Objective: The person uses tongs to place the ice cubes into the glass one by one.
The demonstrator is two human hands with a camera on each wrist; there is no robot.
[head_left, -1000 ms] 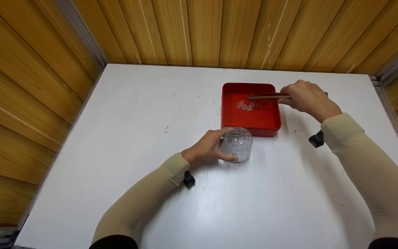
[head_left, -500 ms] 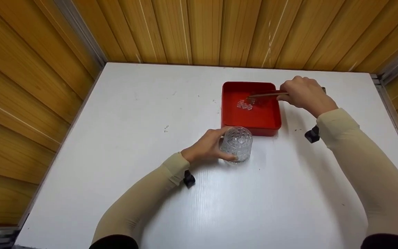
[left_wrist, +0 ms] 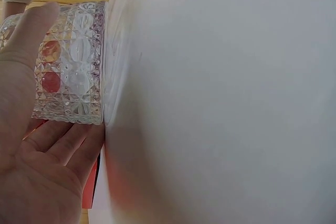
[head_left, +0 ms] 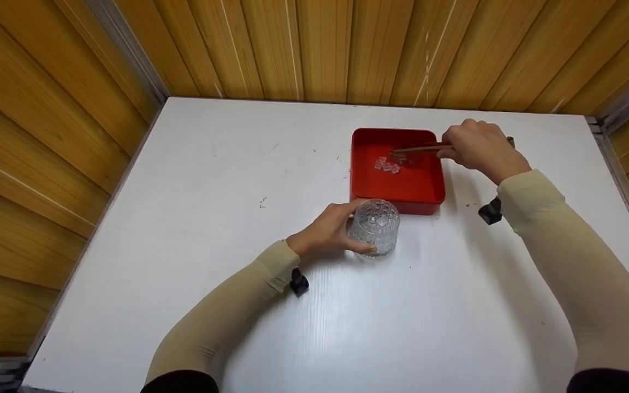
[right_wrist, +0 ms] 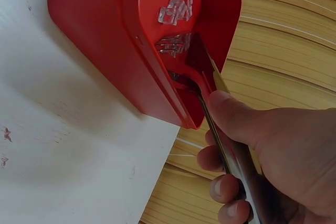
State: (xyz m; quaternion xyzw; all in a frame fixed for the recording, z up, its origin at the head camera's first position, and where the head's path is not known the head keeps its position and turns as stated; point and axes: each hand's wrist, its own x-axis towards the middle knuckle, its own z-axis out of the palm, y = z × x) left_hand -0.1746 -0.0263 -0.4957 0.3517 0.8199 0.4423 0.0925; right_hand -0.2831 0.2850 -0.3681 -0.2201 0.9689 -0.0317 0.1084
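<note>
A clear cut-glass tumbler [head_left: 378,232] stands on the white table. My left hand [head_left: 325,233] grips its side, thumb on the near face; the left wrist view shows the fingers behind the patterned glass [left_wrist: 79,66]. Over the red tray [head_left: 396,208], my right hand [head_left: 481,148] holds metal tongs [head_left: 422,148] whose tips reach down inside. Several clear cubes [head_left: 384,165] lie on the tray's floor. In the right wrist view, thumb and fingers wrap the tongs' arms [right_wrist: 239,153], and the tined tips sit at a clear cube [right_wrist: 181,40] beside the cluster.
The tray sits just beyond the tumbler, its near wall close to the glass. Wood-patterned panels [head_left: 320,49] rise along the back and left of the white table [head_left: 227,164]. Small dark marks [head_left: 262,203] dot the tabletop.
The tongs' arms have come together as my right hand squeezes them, and that hand has shifted slightly left and back. The left hand and tumbler have stayed put.
</note>
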